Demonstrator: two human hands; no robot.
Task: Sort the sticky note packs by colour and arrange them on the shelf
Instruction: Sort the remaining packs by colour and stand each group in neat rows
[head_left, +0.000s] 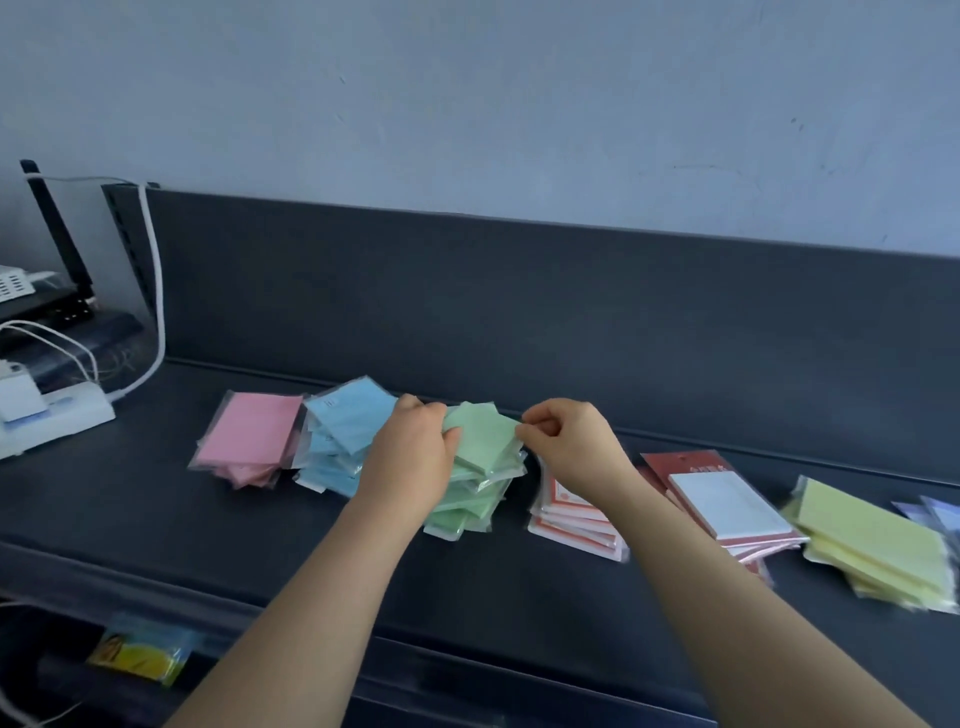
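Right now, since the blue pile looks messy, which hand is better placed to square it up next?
Probably left: the left hand holds the top green pack beside the blue pile; the right hand pinches the pack's far corner.

Print on red-backed pack (675, 464) — too blurred, nothing legible

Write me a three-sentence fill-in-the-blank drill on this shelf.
The left hand and right hand hold a ___ pack.
Just left of the blue pile lies a ___ one.
Just right of the white pads lies a ___ pile.
Missing: green; pink; yellow.
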